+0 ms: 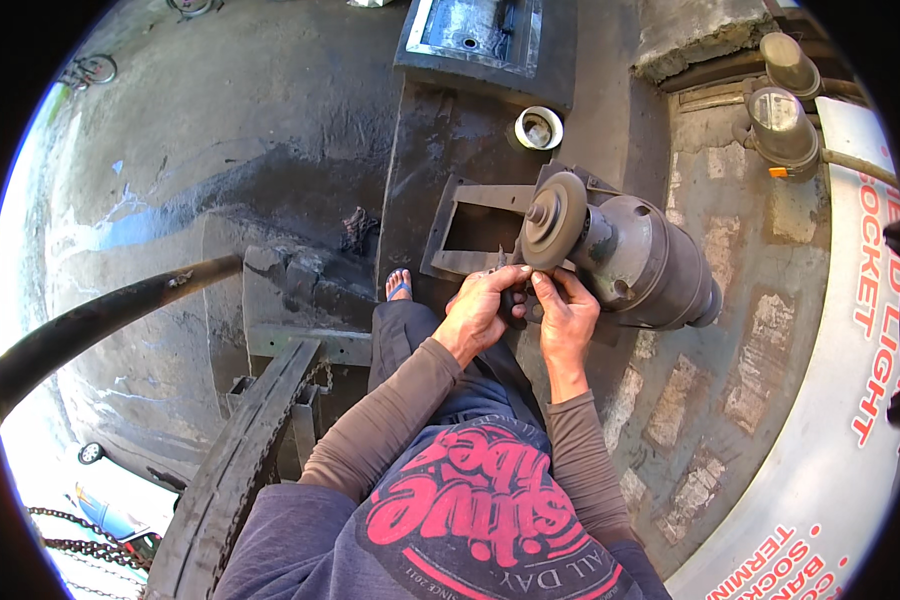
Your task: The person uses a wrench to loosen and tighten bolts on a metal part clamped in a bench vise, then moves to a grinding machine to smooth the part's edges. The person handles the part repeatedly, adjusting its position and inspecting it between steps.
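Note:
A bench grinder (642, 262) stands in front of me to the right, its round grinding wheel (567, 212) facing left. Just below the wheel's near edge, my two hands meet. My left hand (477, 308) is closed around a dark, slim tool whose kind I cannot make out; part of it shows between the hands. Close beside it, my right hand (567, 318) pinches with thumb and fingers at the wheel's lower rim. Whatever lies in that pinch is too small or hidden to name.
A metal frame (440, 225) adjoins the grinder's left side. Beyond stand a white tub (539, 128) and a metal basin (475, 40). A long beam (240, 470) and a curved dark pipe (120, 315) lie at left. A printed white banner (820, 440) curves along the right.

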{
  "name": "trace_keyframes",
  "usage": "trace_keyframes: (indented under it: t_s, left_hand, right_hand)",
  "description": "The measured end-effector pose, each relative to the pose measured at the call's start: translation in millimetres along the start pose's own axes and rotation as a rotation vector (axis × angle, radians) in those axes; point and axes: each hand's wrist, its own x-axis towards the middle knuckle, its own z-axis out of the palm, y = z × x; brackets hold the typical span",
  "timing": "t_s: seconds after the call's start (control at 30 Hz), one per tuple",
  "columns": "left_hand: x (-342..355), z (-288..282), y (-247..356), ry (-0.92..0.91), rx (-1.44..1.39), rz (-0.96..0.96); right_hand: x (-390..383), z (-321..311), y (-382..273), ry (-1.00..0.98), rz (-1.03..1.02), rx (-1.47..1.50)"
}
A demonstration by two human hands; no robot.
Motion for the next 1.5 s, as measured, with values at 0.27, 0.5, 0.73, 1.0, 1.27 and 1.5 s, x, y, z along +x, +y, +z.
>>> trace_keyframes:
  t_s: [0.27,0.5,0.73,1.0,1.27,1.5]
  left_hand:
    - [-7.5,-1.9,4.9,-0.02,0.138,0.067]
    - [3.2,-1.9,-1.7,0.045,-0.023,-0.014]
    - [-15.7,-0.6,12.2,-0.032,0.201,0.032]
    - [-22.1,-10.4,9.3,-0.073,0.099,-0.056]
    - [-19.1,-12.2,5.7,-0.078,0.084,-0.119]
    - [-17.0,-4.5,5.4,-0.015,-0.006,-0.093]
  right_hand:
    - [-7.0,-5.2,-8.6,-0.071,-0.085,-0.235]
    - [-4.3,6.9,-1.4,0.019,-0.045,-0.053]
    - [-4.9,-2.4,-12.6,-0.043,-0.179,-0.314]
    - [-22.5,-6.2,-9.9,-0.089,-0.21,-0.324]
    - [-22.1,-16.5,6.1,-0.1,-0.185,-0.202]
    - [-15.5,-3.4,8.6,-0.015,-0.07,-0.033]
